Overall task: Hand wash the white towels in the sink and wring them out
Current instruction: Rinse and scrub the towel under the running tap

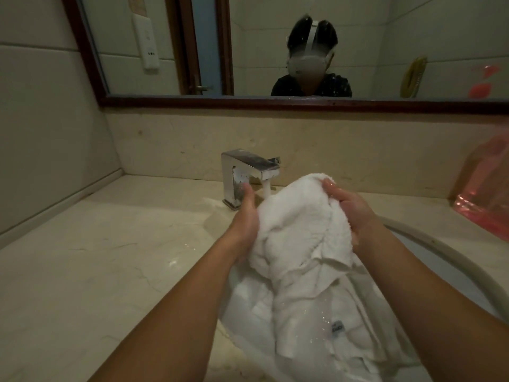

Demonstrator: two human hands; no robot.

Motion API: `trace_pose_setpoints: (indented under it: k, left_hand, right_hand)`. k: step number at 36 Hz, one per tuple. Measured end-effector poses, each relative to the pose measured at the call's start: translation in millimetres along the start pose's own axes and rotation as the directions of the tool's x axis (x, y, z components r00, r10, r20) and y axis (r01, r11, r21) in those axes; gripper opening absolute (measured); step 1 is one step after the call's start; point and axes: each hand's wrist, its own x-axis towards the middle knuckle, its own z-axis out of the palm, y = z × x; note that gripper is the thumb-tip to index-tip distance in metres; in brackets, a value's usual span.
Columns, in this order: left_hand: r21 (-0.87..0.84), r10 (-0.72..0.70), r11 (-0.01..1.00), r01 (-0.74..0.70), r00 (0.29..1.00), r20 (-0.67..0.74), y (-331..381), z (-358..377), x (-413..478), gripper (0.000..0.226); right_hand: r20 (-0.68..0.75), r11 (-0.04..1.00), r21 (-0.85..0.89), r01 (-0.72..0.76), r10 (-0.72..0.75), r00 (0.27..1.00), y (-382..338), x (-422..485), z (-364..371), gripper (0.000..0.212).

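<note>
Between the fingers (pixel 334 193), the towel (pixel 297 224) is soft, nubby wet cloth; beyond them, the tap (pixel 248 166) is mirror-bright metal on a glossy stone counter (pixel 110 257).

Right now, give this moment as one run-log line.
phase: washing | left hand: holds white towel | right hand: grips white towel top | faucet: water running | sink: lower towel part inside
</note>
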Motion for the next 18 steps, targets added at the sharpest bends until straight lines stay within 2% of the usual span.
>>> trace_pose_setpoints:
  k: [3,6,8,11,15,17,18]
  left_hand:
    - [-0.238,0.014,0.971,0.025,0.987,0.159,5,-5,-6,0.116]
    - [-0.433,0.057,0.901,0.023,0.984,0.171,5,-17,-6,0.121]
    - [-0.525,0.091,0.851,0.012,0.981,0.170,3,-23,-2,0.116]
    - [-0.572,0.148,0.819,-0.048,0.981,0.129,6,-26,-8,0.104]
    - [-0.594,0.132,0.800,-0.077,0.990,0.049,7,-29,-9,0.100]
    - [-0.505,0.083,0.859,-0.080,0.996,-0.017,6,-29,-4,0.102]
    - [-0.391,0.065,0.915,-0.096,0.994,-0.092,4,-27,0,0.101]
  right_hand:
    - [0.003,0.999,-0.032,0.004,-0.004,1.000,4,3,-5,0.062]
    - [-0.059,0.994,-0.080,0.077,-0.082,0.995,8,7,-3,0.053]
    - [-0.124,0.990,-0.109,0.090,-0.103,0.987,9,8,2,0.042]
    - [-0.150,0.986,-0.134,0.094,-0.114,0.982,13,11,10,0.040]
    - [-0.173,0.980,-0.184,0.074,-0.106,0.979,21,12,22,0.032]
    - [-0.197,0.956,-0.282,0.073,-0.133,0.971,26,9,29,0.026]
    - [-0.214,0.939,-0.334,0.079,-0.157,0.964,28,8,32,0.023]
